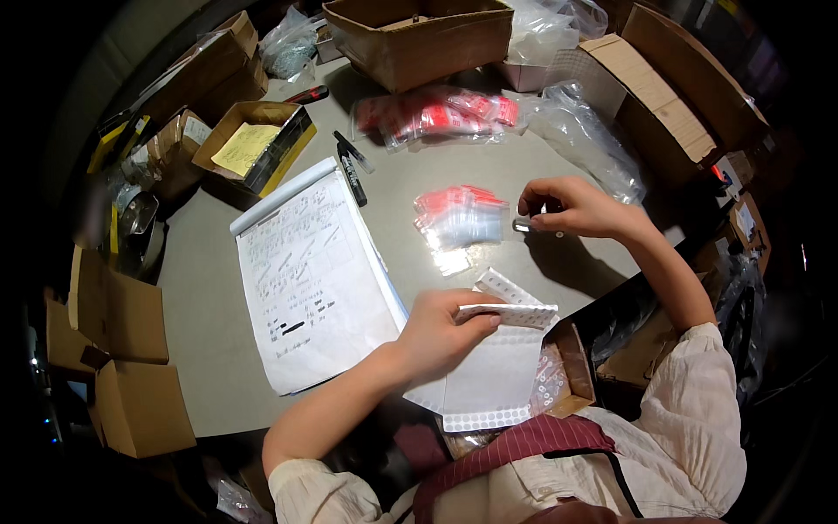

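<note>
My left hand (441,330) is closed on a folded sheet of round stickers (515,312), its strip bent up over the fingers. The rest of the white sheet (489,380) hangs down toward my lap, with rows of small round labels along its edges. Over the table to the right, my right hand (567,208) pinches a small shiny metal piece (523,224); its exact kind is hard to make out. Just left of those fingers lies a fanned pile of small clear zip bags with red tops (463,216).
A written notepad (314,271) lies at left, with a black marker (353,179) beyond it. Packs of red-and-clear bags (436,113) lie at the back before a cardboard box (419,44). An open box of small bagged parts (572,371) is by my lap. More boxes line both sides.
</note>
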Action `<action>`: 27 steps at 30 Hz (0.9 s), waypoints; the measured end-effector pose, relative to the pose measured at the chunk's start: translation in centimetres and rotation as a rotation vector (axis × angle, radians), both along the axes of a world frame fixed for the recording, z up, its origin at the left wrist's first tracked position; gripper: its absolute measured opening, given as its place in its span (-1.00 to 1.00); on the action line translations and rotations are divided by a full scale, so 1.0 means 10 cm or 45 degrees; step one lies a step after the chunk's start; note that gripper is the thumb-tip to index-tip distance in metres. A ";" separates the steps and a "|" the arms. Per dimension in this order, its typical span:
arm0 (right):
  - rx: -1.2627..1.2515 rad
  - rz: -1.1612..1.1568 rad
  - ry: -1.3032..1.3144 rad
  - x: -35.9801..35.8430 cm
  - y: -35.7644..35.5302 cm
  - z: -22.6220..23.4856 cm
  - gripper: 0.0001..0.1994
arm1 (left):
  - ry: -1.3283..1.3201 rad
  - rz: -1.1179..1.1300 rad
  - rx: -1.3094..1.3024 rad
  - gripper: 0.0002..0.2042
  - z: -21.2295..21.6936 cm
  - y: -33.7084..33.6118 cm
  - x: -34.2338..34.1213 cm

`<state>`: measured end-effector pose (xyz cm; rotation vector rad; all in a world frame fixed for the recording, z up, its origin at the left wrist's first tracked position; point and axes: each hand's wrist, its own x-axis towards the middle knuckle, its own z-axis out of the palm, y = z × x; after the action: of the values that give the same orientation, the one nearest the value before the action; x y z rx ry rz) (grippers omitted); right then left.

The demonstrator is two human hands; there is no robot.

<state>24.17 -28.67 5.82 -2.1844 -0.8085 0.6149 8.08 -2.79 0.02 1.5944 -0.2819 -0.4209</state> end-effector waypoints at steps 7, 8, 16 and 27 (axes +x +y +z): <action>-0.084 0.081 -0.320 0.01 0.08 -0.16 -0.80 | -0.012 0.003 -0.063 -0.78 -0.01 0.01 -0.01; -0.069 0.074 -0.331 0.01 0.09 -0.17 -0.79 | 0.000 0.008 -0.060 -0.78 0.00 0.01 -0.02; -0.138 -0.111 -0.328 0.06 0.21 -0.17 -0.82 | -0.026 0.003 -0.062 -0.78 -0.03 0.01 -0.02; -0.190 -0.011 -0.631 0.09 0.24 -0.09 -0.71 | 0.002 0.007 -0.049 -0.76 -0.01 0.01 -0.02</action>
<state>25.05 -26.22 4.91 -2.5180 -1.0285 0.1237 7.85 -2.66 -0.08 1.5567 -0.2831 -0.4100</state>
